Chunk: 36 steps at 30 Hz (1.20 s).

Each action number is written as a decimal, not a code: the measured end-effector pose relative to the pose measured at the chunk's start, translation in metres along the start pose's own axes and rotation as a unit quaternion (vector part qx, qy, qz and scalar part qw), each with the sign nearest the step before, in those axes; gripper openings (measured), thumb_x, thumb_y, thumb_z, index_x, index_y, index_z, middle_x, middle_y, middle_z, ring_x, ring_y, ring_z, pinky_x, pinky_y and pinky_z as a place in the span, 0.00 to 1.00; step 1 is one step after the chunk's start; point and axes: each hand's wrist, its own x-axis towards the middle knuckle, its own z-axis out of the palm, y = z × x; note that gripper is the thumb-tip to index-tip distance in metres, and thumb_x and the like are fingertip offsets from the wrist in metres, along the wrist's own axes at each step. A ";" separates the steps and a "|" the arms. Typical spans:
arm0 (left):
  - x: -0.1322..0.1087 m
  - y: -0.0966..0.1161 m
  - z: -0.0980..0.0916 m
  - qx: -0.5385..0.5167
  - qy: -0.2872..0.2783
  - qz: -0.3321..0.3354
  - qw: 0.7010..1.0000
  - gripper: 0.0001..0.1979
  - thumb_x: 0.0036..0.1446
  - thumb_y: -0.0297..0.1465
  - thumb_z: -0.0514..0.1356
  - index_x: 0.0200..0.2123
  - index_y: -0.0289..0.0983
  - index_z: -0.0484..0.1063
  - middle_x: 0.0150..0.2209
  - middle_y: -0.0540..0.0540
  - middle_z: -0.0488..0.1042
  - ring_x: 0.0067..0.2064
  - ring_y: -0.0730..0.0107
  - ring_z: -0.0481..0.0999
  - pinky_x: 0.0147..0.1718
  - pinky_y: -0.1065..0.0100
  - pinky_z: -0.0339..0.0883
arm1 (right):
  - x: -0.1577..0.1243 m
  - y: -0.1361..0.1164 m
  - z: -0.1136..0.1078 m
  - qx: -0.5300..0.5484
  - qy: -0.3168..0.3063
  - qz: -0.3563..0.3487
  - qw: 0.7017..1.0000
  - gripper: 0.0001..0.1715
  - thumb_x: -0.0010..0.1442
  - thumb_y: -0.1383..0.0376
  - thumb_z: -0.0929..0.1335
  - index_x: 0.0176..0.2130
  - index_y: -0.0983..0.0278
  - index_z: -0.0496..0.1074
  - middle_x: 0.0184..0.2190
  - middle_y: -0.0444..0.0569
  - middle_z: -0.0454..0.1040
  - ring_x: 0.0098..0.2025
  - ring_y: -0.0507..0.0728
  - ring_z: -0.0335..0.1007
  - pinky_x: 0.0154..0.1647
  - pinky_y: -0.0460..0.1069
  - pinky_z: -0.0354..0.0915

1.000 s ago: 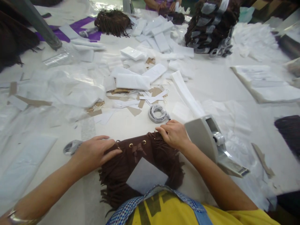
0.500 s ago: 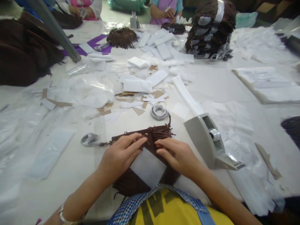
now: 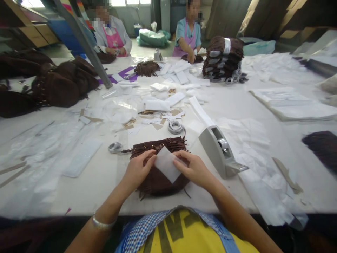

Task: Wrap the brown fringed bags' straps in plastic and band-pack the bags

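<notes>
Sheet: this white square [image 3: 167,165] lay flat on the bag half a second ago; you now have it up between your hands, over the bag's front, one corner just below the eyelets.
Meaning: your work seems to have turned from the bag's rim to the sheet.
Left hand: yours [image 3: 138,170] appears to pinch the sheet's left edge, thumb against fingers.
Right hand: yours [image 3: 193,170] grips the sheet's right side, fingertips over it.
Bag: the brown fringed bag [image 3: 158,184] lies flat before you, under the sheet.
Coils: one wrapped coil [image 3: 175,131] sits just beyond the bag, another [image 3: 117,144] to its left.
Dispenser: the grey tape dispenser [image 3: 218,154] stands right of the bag.
Table: on the white table [image 3: 105,200], paper packs [image 3: 158,105] and card scraps [image 3: 129,123] lie beyond the bag; a tied stack [image 3: 222,59] rises farther off, to its right.
Room: well beyond the bag, two co-workers [image 3: 114,38] [image 3: 187,38] handle brown pieces, a green sack [image 3: 151,38] behind them.
</notes>
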 end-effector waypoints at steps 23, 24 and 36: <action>0.042 0.019 -0.010 -0.424 -0.113 -0.304 0.845 0.11 0.53 0.35 0.68 0.35 0.33 0.76 0.35 0.42 0.80 0.31 0.71 0.80 0.19 0.80 0.66 | 0.036 0.019 0.009 -0.147 -0.020 0.070 0.986 0.11 0.52 0.63 0.70 0.36 0.65 0.77 0.26 0.46 0.74 0.28 0.53 0.66 0.28 0.46 0.57; 0.042 0.021 -0.014 -0.420 -0.113 -0.307 0.847 0.12 0.53 0.35 0.68 0.36 0.33 0.76 0.35 0.42 0.80 0.31 0.72 0.80 0.18 0.81 0.64 | 0.041 0.018 0.012 -0.153 -0.024 0.055 0.986 0.11 0.52 0.63 0.70 0.36 0.65 0.78 0.26 0.46 0.75 0.28 0.53 0.66 0.29 0.46 0.57; -0.001 0.012 0.013 -0.370 -0.075 -0.227 0.898 0.17 0.56 0.43 0.65 0.35 0.33 0.75 0.33 0.44 0.79 0.32 0.71 0.80 0.24 0.78 0.69 | 0.053 0.034 0.038 0.240 -0.076 0.126 0.960 0.26 0.55 0.46 0.71 0.37 0.66 0.76 0.24 0.43 0.73 0.23 0.49 0.59 0.24 0.44 0.53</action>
